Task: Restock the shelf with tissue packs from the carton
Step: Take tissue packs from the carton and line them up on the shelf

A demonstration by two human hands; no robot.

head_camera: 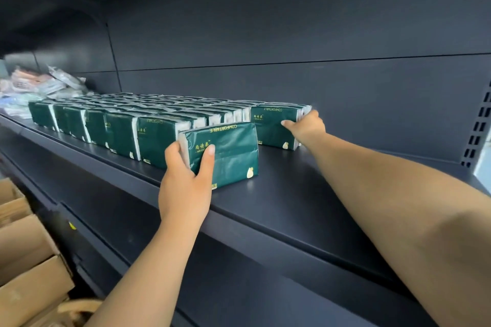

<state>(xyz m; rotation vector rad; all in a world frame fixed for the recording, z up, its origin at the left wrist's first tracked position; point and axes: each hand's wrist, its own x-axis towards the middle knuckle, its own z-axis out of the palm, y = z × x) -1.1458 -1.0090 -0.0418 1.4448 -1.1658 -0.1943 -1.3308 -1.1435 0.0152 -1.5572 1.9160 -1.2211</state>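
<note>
A: Head view, centre of the frame: why is the left hand [186,183] gripping that green tissue pack [225,152] by its end?

B: Thumb on the front face, fingers curled round the left end, so the pack stands upright on the dark shelf [305,207] and can be slid in against the front row of packs [111,130] at centre left.

A: And the right hand [308,127], further back at centre right?

B: It pinches a second green pack [276,125] at its right end, thumb across the front, probably squaring it with the rear row; its other fingers lie behind the pack, so I cannot tell how they sit.

A: Where is the carton?

B: Cardboard flaps [26,260] show at lower left, cut off by the frame edge; nothing inside is visible. The loose packets [45,82] at upper left are too blurred to name
</note>
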